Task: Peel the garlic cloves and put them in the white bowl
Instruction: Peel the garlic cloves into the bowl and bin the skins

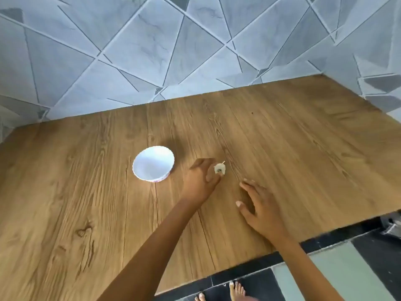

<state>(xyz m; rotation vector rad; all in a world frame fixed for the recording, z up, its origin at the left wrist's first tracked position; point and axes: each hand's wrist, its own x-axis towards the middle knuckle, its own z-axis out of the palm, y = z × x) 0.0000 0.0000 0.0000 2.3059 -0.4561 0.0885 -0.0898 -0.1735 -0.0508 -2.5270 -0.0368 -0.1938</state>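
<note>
Gripping a small garlic bulb (219, 168) between its fingertips, the left hand (201, 181) reaches out over the wooden table (86, 192), just right of the white bowl (153, 163). The garlic is pale, with a short stem tip pointing up and away from the bowl; whether it touches the table cannot be told. The bowl stands upright on the table and looks empty, its scalloped rim showing a faint pattern near the base. The right hand (263, 210) lies farther from the bowl, beyond the garlic and nearer the table's front edge, fingers spread wide and holding nothing, palm down close to the wood. Bare feet (236, 291) show on the dark floor below that edge. Behind the bowl, a grey tiled wall (152, 51) rises from the table's far side.
</note>
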